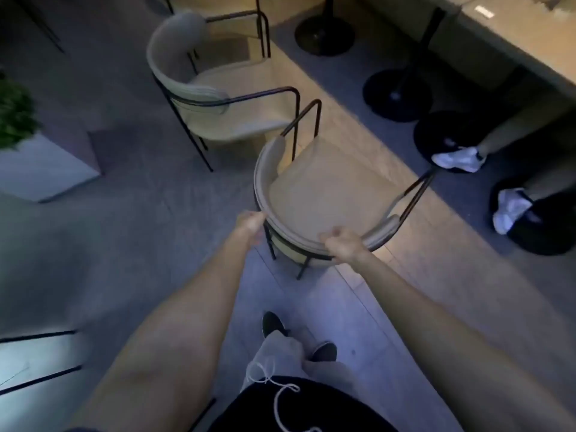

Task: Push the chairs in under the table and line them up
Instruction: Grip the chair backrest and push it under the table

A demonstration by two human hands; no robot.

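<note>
A beige chair (330, 194) with a curved backrest and thin black metal arms stands in front of me, its seat facing the long table (530, 48) at the upper right. My left hand (251, 222) grips the left end of the backrest rim. My right hand (343, 241) grips the same rim further right. A second matching chair (224, 98) stands to the upper left, apart from the first and angled differently. A third chair's frame (237, 14) shows at the top edge.
Black round table bases (324, 35) (396, 95) stand on the floor under the table. Another person's legs with white shoes (461, 159) (511, 208) rest on further bases at right. A white planter with a green plant (37, 163) is at left. My own feet are below.
</note>
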